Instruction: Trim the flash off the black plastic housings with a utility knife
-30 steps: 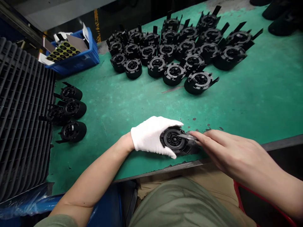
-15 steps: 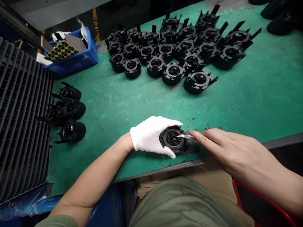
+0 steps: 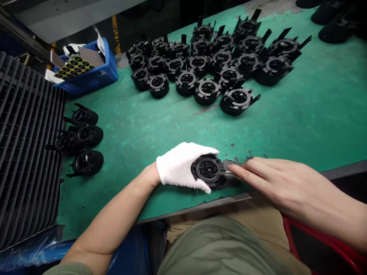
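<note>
My left hand [image 3: 180, 166], in a white glove, is wrapped round the side of a round black plastic housing [image 3: 207, 169]. The housing rests near the table's front edge, its ringed and spoked face turned up. Bare, my right hand [image 3: 266, 175] pinches a small knife [image 3: 226, 173] with a thin metal blade. Its tip lies over the right part of the housing's face; whether it touches is hard to tell. The fingers hide most of the knife's handle.
Several more black housings [image 3: 207, 89] stand in a group at the back of the green table [image 3: 137, 126]. A smaller cluster of housings [image 3: 87, 162] lies at left beside stacked grey ribbed trays [image 3: 28, 152]. A blue bin [image 3: 110, 63] holds sheets with round black stickers [image 3: 73, 68].
The knife tip has shifted from near the housing's centre toward its right side, and the blade is turned differently. The left hand keeps its hold; the whole view has shifted slightly.
</note>
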